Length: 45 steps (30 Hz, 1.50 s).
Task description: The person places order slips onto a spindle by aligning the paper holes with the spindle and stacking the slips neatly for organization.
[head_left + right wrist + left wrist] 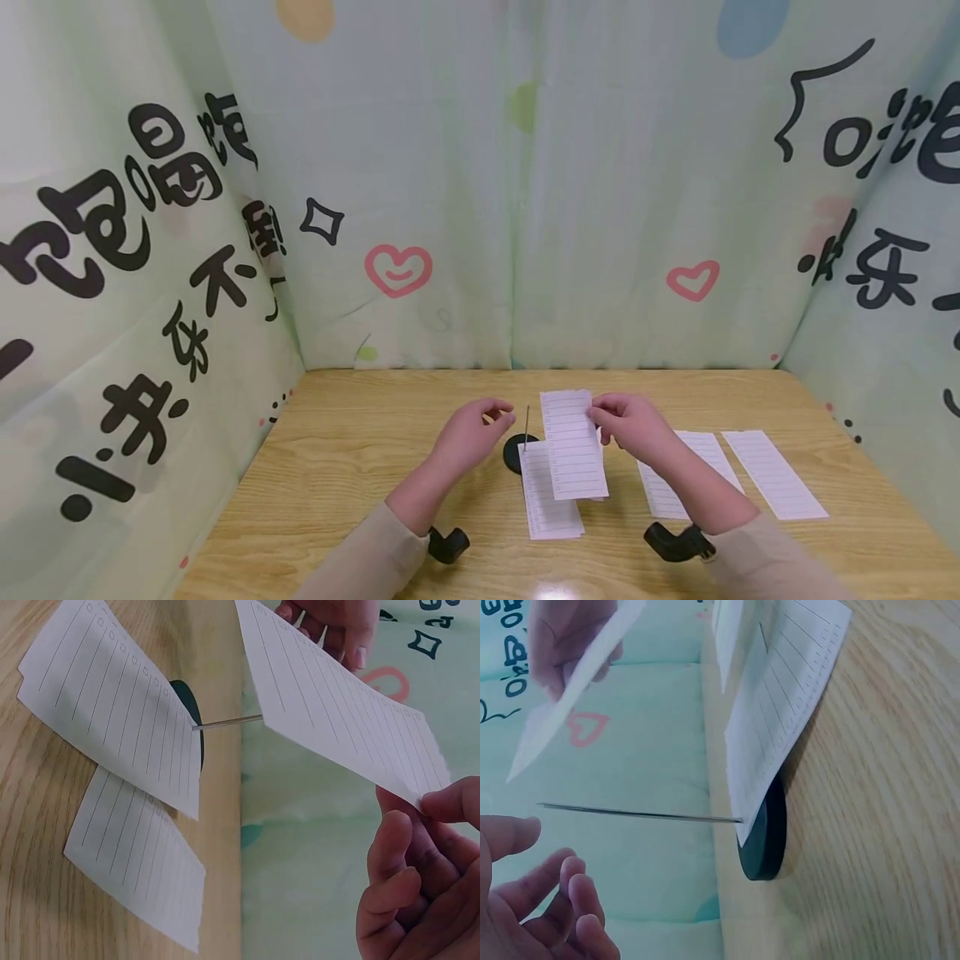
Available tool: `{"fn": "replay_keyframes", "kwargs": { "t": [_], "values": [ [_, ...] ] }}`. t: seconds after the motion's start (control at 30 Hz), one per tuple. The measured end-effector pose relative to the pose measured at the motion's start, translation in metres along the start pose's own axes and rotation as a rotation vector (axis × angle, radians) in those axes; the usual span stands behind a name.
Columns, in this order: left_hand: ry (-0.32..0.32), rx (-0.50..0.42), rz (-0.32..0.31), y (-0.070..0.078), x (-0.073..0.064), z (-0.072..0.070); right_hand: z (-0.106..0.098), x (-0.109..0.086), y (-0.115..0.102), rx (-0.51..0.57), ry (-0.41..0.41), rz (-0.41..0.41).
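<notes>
My right hand (633, 427) pinches the upper right edge of a lined paper slip (573, 446), raised above the table with small boxes down one side. A bill spike stands below, with a thin metal rod (637, 813) and a round black base (513, 455). Another lined slip (546, 512) is pierced on the rod near one corner and lies tilted over the base. My left hand (471, 435) is just left of the rod, fingers loosely bent and holding nothing. In the right wrist view, the raised slip overlaps the rod's upper end.
Two lined slips lie on the wooden table at the right, one (708, 454) partly behind my right forearm and the other (776, 477) farther right. A printed curtain (480, 183) encloses the table's back and sides.
</notes>
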<state>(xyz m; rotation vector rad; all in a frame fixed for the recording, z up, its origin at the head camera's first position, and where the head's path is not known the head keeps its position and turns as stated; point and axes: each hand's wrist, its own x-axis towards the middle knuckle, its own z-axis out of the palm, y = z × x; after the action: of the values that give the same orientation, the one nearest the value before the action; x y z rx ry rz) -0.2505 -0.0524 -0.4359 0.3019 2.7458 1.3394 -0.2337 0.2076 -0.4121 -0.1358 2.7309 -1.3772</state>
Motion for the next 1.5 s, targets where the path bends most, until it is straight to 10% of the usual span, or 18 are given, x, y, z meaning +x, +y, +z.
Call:
{"fn": "replay_keyframes", "kwargs": {
  "t": [1.5],
  "values": [
    [0.037,-0.226,-0.061,0.02,0.018,0.012,0.025,0.015,-0.002,0.065,-0.054,0.047]
  ]
}}
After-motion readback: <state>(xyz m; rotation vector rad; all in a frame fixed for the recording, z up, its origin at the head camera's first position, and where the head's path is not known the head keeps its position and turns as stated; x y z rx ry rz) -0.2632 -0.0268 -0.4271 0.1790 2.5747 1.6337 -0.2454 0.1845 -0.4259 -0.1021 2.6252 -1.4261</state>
